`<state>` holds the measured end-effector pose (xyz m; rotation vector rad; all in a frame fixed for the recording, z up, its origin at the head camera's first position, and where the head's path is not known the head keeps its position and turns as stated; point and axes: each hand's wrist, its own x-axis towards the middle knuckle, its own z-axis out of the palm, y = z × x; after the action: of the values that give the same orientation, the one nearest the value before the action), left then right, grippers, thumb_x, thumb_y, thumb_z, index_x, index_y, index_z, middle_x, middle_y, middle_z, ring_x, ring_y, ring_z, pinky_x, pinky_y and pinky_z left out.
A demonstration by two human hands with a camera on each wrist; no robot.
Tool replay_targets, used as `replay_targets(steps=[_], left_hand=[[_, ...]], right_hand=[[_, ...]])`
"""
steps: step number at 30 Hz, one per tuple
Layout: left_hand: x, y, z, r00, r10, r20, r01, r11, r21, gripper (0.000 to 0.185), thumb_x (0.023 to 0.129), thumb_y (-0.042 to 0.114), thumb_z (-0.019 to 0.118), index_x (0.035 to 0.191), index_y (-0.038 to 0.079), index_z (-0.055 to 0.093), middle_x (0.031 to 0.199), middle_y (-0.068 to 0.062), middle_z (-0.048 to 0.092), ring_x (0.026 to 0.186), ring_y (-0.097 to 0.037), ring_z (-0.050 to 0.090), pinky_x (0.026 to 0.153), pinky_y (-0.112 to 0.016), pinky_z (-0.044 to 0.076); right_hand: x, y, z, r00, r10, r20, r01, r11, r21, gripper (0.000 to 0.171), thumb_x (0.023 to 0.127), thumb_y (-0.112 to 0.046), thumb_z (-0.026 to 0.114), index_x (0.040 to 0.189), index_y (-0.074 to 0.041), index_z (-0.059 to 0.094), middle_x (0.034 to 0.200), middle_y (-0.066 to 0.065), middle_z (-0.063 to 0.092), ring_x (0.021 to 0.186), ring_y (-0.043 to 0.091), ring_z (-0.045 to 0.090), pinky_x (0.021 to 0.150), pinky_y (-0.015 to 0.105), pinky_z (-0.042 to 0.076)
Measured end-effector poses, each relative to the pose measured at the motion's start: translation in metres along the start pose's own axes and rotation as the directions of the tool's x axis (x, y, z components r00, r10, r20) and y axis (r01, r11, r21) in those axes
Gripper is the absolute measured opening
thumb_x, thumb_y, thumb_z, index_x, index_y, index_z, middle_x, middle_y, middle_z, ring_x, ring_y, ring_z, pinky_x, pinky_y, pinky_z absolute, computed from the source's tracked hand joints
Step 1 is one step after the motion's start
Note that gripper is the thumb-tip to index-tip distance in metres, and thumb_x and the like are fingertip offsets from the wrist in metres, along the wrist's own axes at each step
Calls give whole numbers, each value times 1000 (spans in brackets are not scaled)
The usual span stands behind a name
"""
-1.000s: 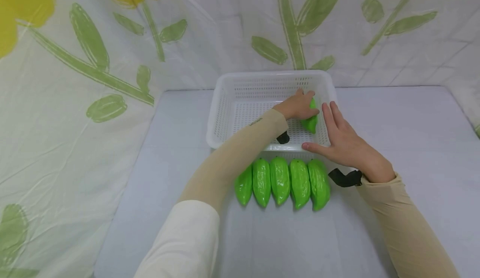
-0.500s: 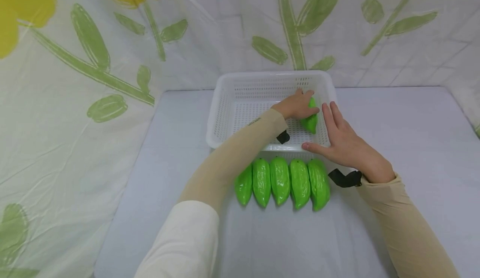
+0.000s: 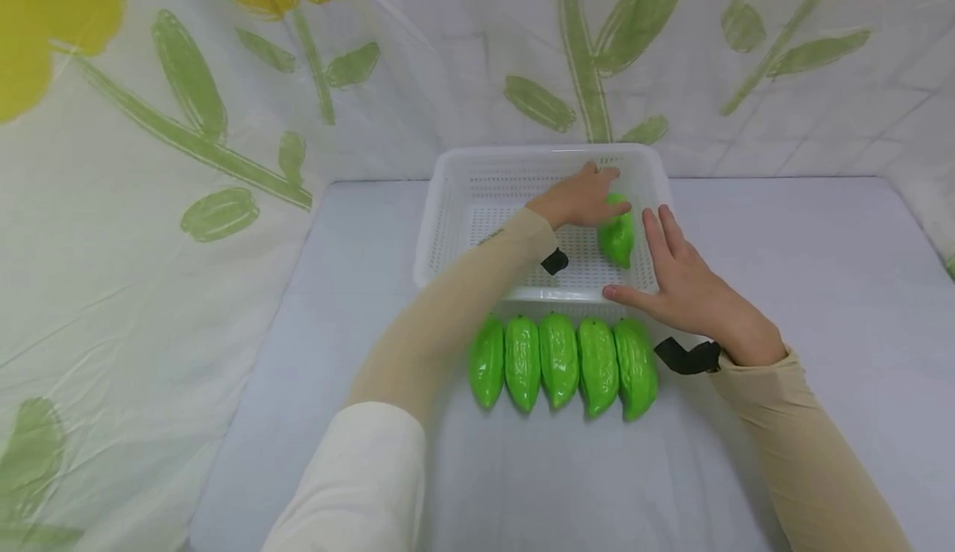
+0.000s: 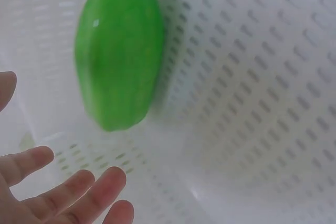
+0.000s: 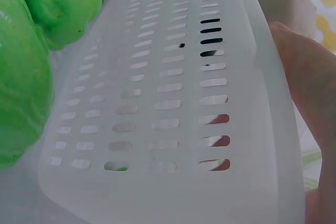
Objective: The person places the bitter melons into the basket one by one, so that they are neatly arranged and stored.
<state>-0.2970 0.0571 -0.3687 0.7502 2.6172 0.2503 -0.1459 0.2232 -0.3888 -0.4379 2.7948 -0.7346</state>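
Note:
A glossy green, elongated fruit with a pointed tip lies inside the white perforated basket, along its right wall. My left hand is over the basket just left of this fruit, fingers spread. In the left wrist view the fingers are apart from the fruit, and nothing is between them. My right hand is at the basket's front right corner, fingers straight along the right side, thumb at the front rim. The right wrist view shows part of that hand beyond the rim.
Several similar green fruits lie side by side in a row on the pale tabletop, close in front of the basket. A flower-patterned curtain hangs behind the table and down its left side.
My left hand has let go of the fruit in the basket and moved a little left and back, showing more of the fruit. My right hand has stayed at the corner.

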Motion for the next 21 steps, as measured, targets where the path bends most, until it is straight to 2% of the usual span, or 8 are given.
replay_targets(steps=[7,13,17,21], left_hand=[[-22,-4,-25,997,25,-71,-26,1000,-14,78,106,61,41,169,23,15,172,-12,19,155,-25,35,125,-37,33],[-45,-5,-42,992,33,-120,-33,999,-1,80,105,64,41,169,25,15,171,-10,21,155,-24,34,124,-39,35],[-65,-5,-50,982,65,-177,-62,998,22,79,104,64,42,168,25,18,170,-9,24,154,-23,34,122,-40,38],[-88,-6,-54,962,106,-253,-103,994,25,78,104,63,45,167,25,22,169,-7,26,152,-22,37,118,-40,42]], right_hand=[[2,1,-1,1000,1,6,-1,1000,1,123,95,-62,67,164,-5,-18,170,23,-24,150,65,10,115,78,22],[5,3,-1,1000,3,15,-3,1000,4,123,95,-62,66,164,-6,-19,169,22,-26,151,64,8,115,78,22],[6,4,-2,1000,0,14,0,1000,6,122,95,-62,66,164,-5,-18,169,23,-25,151,64,7,115,78,21],[8,4,-3,1000,4,16,-5,1000,7,123,95,-63,66,164,-5,-17,169,22,-26,151,64,7,115,78,21]])
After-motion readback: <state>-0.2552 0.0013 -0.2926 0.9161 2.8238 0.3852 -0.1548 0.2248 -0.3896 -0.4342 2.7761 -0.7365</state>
